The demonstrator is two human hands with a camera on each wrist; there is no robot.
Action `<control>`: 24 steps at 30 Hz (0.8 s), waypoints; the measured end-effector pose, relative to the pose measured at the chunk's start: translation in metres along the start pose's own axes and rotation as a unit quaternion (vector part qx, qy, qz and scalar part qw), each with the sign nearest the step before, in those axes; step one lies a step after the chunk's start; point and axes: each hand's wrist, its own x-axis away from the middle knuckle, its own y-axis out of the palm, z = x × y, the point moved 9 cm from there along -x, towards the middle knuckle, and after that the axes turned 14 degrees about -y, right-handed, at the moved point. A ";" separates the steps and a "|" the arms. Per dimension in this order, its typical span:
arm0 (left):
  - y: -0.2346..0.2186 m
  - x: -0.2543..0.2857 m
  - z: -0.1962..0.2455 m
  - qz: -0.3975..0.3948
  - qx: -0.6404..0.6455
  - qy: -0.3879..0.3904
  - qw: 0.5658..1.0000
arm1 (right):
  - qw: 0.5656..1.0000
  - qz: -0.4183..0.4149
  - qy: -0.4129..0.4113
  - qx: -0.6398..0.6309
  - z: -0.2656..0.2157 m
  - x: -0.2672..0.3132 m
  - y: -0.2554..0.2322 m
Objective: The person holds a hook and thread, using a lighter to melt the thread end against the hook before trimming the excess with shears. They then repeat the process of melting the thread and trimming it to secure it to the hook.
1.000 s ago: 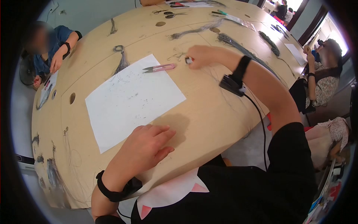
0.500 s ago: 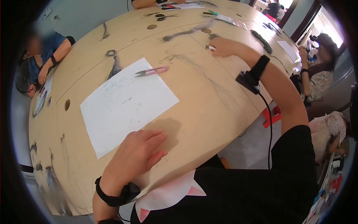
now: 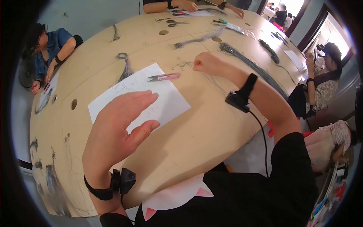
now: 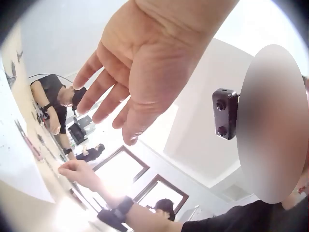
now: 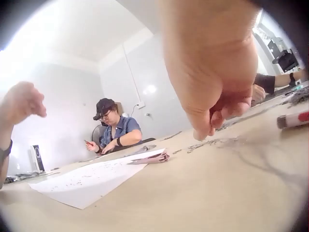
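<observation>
My left hand [image 3: 117, 126] is raised over the near left part of a white sheet of paper [image 3: 176, 100], fingers extended, thumb apart, palm bare in the left wrist view. Dark specks dot the sheet. Pink-handled thread snips [image 3: 168, 76] lie across its far edge. My right hand [image 3: 211, 63] is low over the table just right of the snips, fingers curled down. Its fingertips are right at the ends of thin grey strands [image 3: 183, 65]; I cannot tell whether they pinch any. In the right wrist view a small white-and-red cylinder [image 5: 295, 120] lies beside that hand, partly cut off.
A knotted grey hank [image 3: 124, 68] lies beyond the paper. Thicker grey bundles [image 3: 245, 62] stretch along the right, and black scissors [image 3: 177, 23] lie farther back. Other people sit around the table. A cable [image 3: 264, 143] hangs from my right wrist camera.
My left hand has risen and moved forward over the paper. My right hand first moved out to the right, then came back to the grey strands; the small white thing no longer shows in it.
</observation>
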 end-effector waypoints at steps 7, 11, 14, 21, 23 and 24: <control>-0.016 0.001 -0.002 0.033 0.039 0.026 0.998 | 0.989 -0.081 0.082 0.087 0.021 -0.027 0.030; -0.017 0.004 -0.007 0.026 0.009 0.041 0.999 | 0.983 -0.111 0.074 0.123 0.020 -0.032 0.033; -0.017 0.004 -0.014 0.027 0.006 0.034 0.999 | 0.964 -0.214 0.116 0.106 0.019 -0.032 0.041; -0.025 0.005 -0.017 0.069 0.020 0.062 0.995 | 0.935 -0.136 0.181 -0.274 0.017 -0.033 0.016; -0.018 0.001 -0.023 0.020 0.023 0.019 0.999 | 0.888 -0.074 0.214 -0.400 0.011 -0.032 0.008; -0.018 0.001 -0.023 0.023 0.020 0.020 0.999 | 0.889 -0.073 0.211 -0.400 0.005 -0.033 0.005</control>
